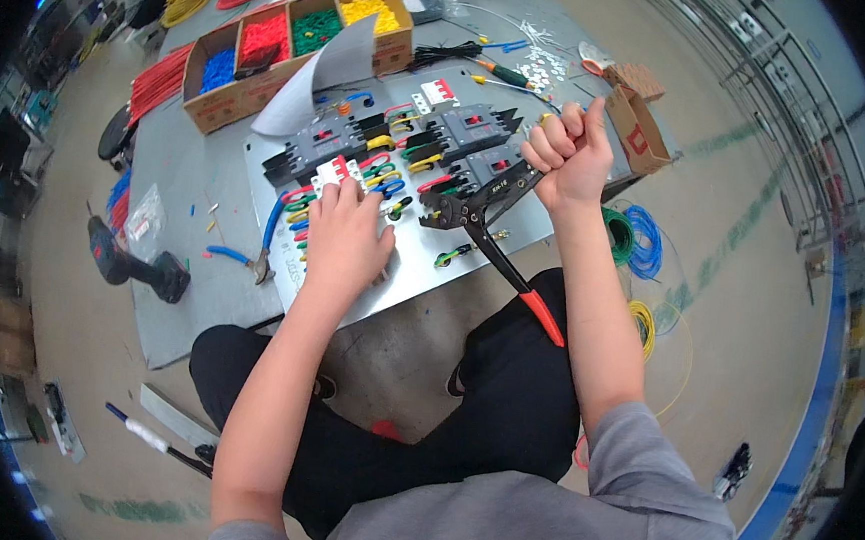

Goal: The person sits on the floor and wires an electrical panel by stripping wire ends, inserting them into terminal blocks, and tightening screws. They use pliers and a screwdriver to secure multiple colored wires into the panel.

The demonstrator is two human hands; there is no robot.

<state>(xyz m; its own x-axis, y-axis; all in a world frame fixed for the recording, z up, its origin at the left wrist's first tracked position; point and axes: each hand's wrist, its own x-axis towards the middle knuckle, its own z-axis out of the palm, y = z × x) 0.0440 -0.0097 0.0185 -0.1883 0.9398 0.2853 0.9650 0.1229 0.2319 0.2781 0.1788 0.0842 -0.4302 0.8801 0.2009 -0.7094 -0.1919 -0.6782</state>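
Note:
My right hand (572, 161) is closed round one handle of a black crimping tool (471, 216) and lifted at the panel's right side. The tool's other handle, red-gripped, swings wide toward my knee, so its jaws stand apart. Palm down, my left hand (347, 232) lies over the mounting plate (408, 263), thumb apart, fingertips at a small red-and-white circuit breaker (333, 171). What is under that palm is hidden. Short coloured wires (386, 183) run between the breakers. Larger grey-and-black breakers (326, 145) are fixed farther back on the plate.
A divided cardboard box (225, 105) of coloured caps stands behind the plate, with a curled paper sheet (310, 86) before it. Blue-handled pliers (260, 266) and a cordless drill (137, 261) lie left. A screwdriver (509, 76) and small carton (639, 129) are far right.

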